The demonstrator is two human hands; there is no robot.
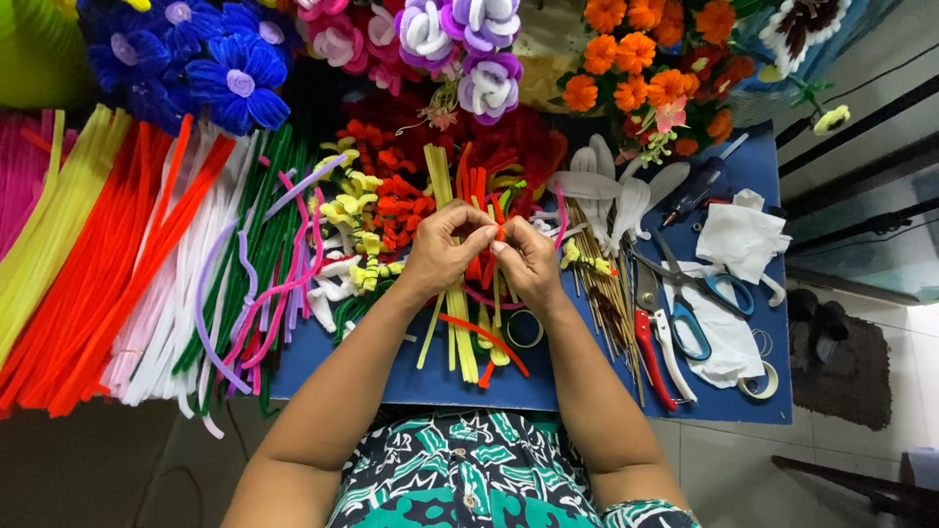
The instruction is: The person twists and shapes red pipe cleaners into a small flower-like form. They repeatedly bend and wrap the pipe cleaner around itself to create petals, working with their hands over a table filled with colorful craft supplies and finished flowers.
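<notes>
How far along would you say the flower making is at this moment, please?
Done: finished blue flowers, purple flowers and orange flowers stand at the back. In hand: the left hand and right hand pinch a small red piece. Left: stacks of straight stems lie unused.

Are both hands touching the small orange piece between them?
Touching: head view shows left hand and right hand fingertips pinching the orange piece.

Left hand and right hand pinch an orange pipe cleaner together.
</notes>
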